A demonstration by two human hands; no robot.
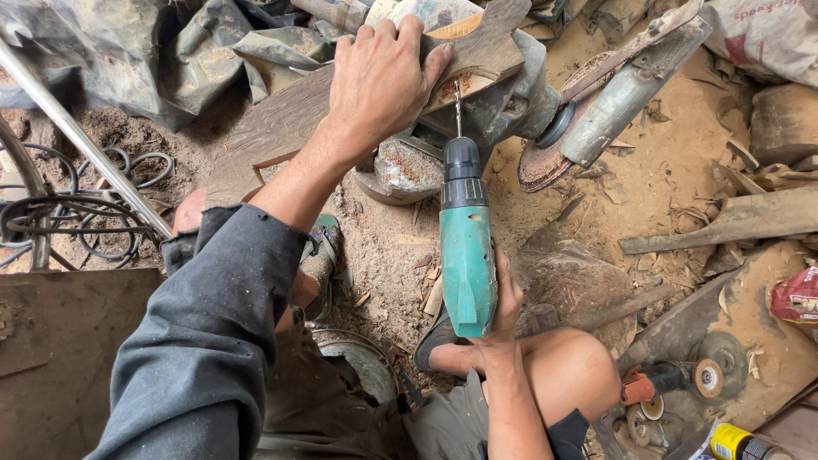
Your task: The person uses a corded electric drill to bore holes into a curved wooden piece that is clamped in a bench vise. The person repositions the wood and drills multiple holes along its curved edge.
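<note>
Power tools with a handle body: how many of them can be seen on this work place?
2. A green drill in the right hand, its bit at the wooden piece under the left hand; an orange grinder lies lower right. Clutter may hide others.

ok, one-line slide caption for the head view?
Left hand presses a flat carved wooden piece while right hand aims a green cordless drill at its edge.
</note>
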